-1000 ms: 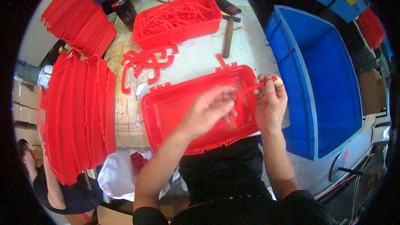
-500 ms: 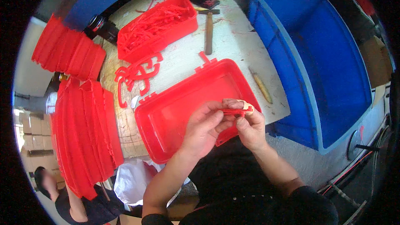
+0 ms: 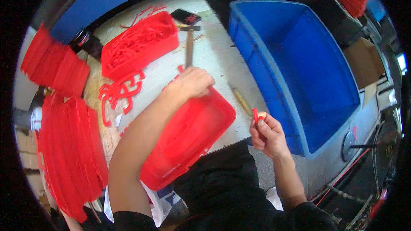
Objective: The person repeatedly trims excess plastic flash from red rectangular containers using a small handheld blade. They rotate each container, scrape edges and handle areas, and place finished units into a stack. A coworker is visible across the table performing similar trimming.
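Note:
A shallow red plastic tray (image 3: pixel 188 141) lies across the near edge of the white-topped table, tilted and slightly blurred. My left hand (image 3: pixel 195 82) reaches over it, curled closed at its far rim; the fingertips are hidden. Just beyond that hand, a short red tab (image 3: pixel 180 69) sticks out. To the right of the tray, my right hand (image 3: pixel 269 136) pinches a small red plastic piece (image 3: pixel 256 115) between thumb and fingers. Close to this hand lies a tool with a yellowish handle (image 3: pixel 242 102).
A hammer (image 3: pixel 189 47) and a black phone-like slab (image 3: pixel 185 16) lie behind the tray. A red bin (image 3: pixel 145 57) holds red plastic strips; curved red handles (image 3: pixel 121 92) lie before it. Red stacks (image 3: pixel 70 154) stand left. A large blue tub (image 3: pixel 295 72) stands right.
My hands have separated. The left has gone to the tray's far rim; the right has moved right with the small red piece. The tray has turned and tilted, and the view has shifted.

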Tool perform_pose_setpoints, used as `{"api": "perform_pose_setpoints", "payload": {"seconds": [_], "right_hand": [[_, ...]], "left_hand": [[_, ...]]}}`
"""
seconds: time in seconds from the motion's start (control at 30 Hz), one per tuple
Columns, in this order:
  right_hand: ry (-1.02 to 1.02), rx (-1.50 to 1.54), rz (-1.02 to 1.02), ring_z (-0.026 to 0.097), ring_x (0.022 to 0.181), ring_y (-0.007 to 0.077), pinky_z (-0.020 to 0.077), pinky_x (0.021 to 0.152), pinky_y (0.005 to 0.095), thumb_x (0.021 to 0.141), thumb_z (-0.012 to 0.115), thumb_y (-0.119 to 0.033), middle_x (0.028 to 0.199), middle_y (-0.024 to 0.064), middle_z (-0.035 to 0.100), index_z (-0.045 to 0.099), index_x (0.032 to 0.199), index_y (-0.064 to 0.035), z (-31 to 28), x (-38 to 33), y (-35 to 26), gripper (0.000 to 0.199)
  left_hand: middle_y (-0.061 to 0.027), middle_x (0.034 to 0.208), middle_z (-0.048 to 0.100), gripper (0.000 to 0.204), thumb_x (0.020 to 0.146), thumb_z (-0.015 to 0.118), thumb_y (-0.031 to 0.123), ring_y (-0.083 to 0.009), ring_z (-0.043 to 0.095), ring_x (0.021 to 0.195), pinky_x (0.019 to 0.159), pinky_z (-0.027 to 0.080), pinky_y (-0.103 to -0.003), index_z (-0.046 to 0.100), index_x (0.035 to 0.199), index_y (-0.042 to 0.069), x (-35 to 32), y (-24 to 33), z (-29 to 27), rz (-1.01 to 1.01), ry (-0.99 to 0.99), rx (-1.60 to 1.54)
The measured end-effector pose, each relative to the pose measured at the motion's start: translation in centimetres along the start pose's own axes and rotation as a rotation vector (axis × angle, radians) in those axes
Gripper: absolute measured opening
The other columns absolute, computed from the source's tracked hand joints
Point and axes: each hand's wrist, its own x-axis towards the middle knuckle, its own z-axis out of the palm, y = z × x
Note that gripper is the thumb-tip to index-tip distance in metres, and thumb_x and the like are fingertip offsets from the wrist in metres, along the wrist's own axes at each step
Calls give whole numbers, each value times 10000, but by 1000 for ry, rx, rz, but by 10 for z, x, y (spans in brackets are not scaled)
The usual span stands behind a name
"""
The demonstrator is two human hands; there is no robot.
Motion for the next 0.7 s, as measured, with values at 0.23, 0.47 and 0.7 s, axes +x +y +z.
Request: {"api": "perform_pose_setpoints", "payload": {"seconds": [0.23, 0.47, 0.7], "right_hand": [[-253, -582, 13, 420, 610, 30, 346, 535, 207, 1039, 516, -196, 708, -52, 490, 613, 1029, -47, 43, 50, -1, 178], [-358, -1556, -549, 693, 824, 321, 554, 681, 389, 940, 624, -201, 945, 154, 694, 635, 1015, -32, 114, 113, 26, 186], [-446, -2266, -770, 694, 756, 209, 561, 575, 326, 853, 621, -125, 822, 86, 633, 588, 930, -57, 130, 143, 52, 107]], "left_hand": [[-225, 870, 693, 307, 872, 700, 361, -415, 664, 899, 779, 515, -514, 716, 972, 71, -125, -58, 46, -354, 147, -209], [-233, 824, 679, 309, 864, 700, 338, -437, 656, 843, 732, 512, -527, 680, 910, 32, -168, -56, 67, -369, 261, -343], [-235, 826, 686, 331, 800, 748, 341, -437, 665, 839, 739, 528, -518, 688, 917, 37, -160, -58, 56, -305, 216, -373]]}}
